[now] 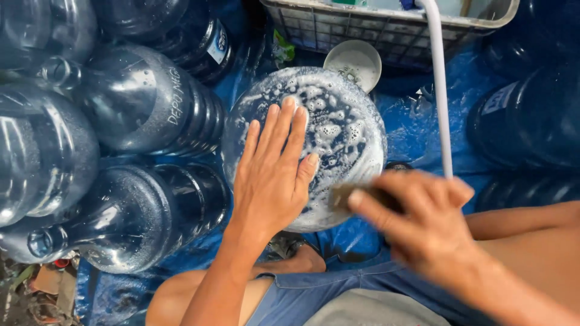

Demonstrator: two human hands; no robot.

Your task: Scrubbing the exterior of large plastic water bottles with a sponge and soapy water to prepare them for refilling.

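Observation:
A large clear water jug stands in front of me, and its round soapy base (338, 121) faces up, covered in white foam. My left hand (272, 172) lies flat on that base with the fingers spread. My right hand (417, 220) is blurred at the base's right edge and grips a dark scrubbing sponge (347, 194) that touches the foam.
Several blue water jugs (139, 102) lie on their sides at the left, and more stand at the right (531, 121). A white plastic crate (386, 30) sits at the top, with a small white bowl (353, 60) before it. A white hose (440, 90) runs down over the blue tarp (417, 133).

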